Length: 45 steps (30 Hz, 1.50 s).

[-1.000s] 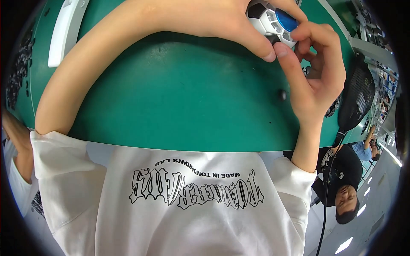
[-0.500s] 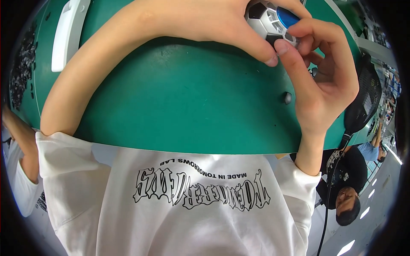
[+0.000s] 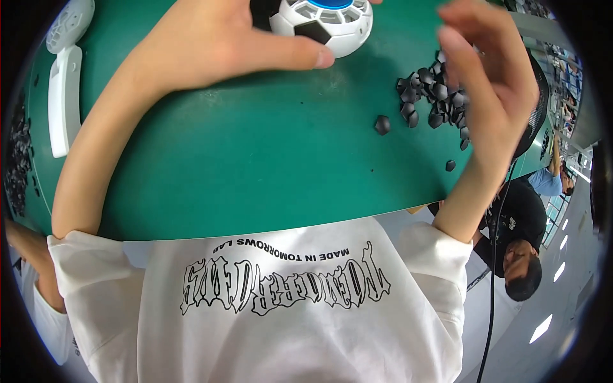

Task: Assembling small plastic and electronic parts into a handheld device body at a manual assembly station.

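Observation:
A white soccer-ball-shaped casing (image 3: 350, 30) with openwork panels, black pentagons and a blue disc (image 3: 330, 2) on top is at the upper edge of the view. My left hand (image 3: 217, 48) grips it, the thumb against its near side; most of the other fingers are hidden or out of view. To the right, my right hand (image 3: 495, 60) hangs above a pile of small black pentagon pieces (image 3: 439, 91). Its thumb and fingers are apart, the tips blurred by motion, and nothing shows between them. One loose black pentagon piece (image 3: 382, 124) lies left of the pile.
A white device with a long handle (image 3: 64, 105) and round grille lies at the left of the green table (image 3: 255, 166). More black pieces (image 3: 19, 159) are heaped at the far left edge. A black mesh item (image 3: 535, 118) and a cable (image 3: 495, 274) are at right. Other people are nearby.
My right hand has come off the ball casing and moved away from it, over the black pieces. The casing, still in my left hand, sits farther left in view. The view itself has shifted.

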Tool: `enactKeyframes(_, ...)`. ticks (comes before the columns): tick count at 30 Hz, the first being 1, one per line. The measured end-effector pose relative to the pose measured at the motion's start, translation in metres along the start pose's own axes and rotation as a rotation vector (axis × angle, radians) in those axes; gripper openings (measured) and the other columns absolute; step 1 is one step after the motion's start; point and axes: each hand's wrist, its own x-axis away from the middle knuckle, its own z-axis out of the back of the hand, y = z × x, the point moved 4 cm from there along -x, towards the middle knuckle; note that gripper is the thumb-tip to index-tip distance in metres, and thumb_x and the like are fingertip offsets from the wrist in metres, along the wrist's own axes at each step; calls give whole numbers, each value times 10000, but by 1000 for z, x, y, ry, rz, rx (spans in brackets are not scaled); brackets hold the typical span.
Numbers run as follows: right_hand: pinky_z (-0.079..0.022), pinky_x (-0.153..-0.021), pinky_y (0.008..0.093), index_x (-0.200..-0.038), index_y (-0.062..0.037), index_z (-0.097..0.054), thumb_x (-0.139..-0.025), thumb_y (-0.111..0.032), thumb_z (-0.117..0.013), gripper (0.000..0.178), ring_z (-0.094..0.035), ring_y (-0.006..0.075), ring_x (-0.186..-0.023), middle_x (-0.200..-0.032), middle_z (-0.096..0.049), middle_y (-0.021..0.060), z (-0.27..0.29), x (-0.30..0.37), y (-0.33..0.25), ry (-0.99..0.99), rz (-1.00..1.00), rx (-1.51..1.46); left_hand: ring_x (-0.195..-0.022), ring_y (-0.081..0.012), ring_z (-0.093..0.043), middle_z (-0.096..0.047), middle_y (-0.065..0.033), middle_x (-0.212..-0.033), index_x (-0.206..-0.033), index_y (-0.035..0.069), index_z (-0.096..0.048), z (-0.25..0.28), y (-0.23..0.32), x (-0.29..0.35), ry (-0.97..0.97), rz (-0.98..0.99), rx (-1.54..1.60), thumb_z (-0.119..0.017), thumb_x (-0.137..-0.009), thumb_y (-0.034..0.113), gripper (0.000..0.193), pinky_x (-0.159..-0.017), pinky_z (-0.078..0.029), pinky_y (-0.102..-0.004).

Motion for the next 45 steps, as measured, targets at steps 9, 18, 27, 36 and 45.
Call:
enactKeyframes(9, -353, -569, 245, -993, 2, -710, -793, 71, -719, 211, -474, 96, -655, -820, -589, 30, 12, 18, -3, -285, 9, 547, -920, -207, -678, -712, -81, -1002, -1154, 14, -686, 15, 34, -5, -165, 436, -869, -904, -723, 207, 519, -785, -530, -335)
enactKeyframes(18, -433, -615, 257, -952, 8, -701, -761, 82, -732, 208, -545, 137, -675, -806, -597, 58, 3, 33, 6, -331, 140, 489, -1083, -304, -581, -573, -177, -1182, -1289, 62, -678, 28, 47, -46, -406, 841, -705, -795, -729, 165, 582, -909, -485, -384)
enactKeyframes(27, -464, -631, 268, -947, 12, -677, -764, 84, -738, 206, -567, 152, -687, -803, -598, 60, 4, 30, 0, -239, 57, 696, -1043, -303, -605, -579, -160, -1180, -1313, 82, -663, 24, 39, -42, -403, 685, -613, -783, -749, 150, 580, -872, -503, -377)
enactKeyframes(36, -456, -588, 239, -971, 22, -670, -870, 64, -714, 118, -553, 97, -617, -772, -631, 31, -10, 18, -20, -182, -100, 496, -1002, -302, -626, -585, -142, -1175, -1340, 105, -646, 42, 30, -23, -324, 544, -556, -774, -771, 137, 584, -841, -520, -374)
enactKeyframes(45, -460, -590, 214, -960, 40, -704, -862, 61, -753, 111, -595, 80, -645, -819, -673, 29, -33, -20, -40, -134, 42, 151, -998, -330, -635, -593, -154, -1179, -1365, 112, -623, 43, 39, -18, -214, 406, -524, -787, -794, 163, 597, -819, -533, -391)
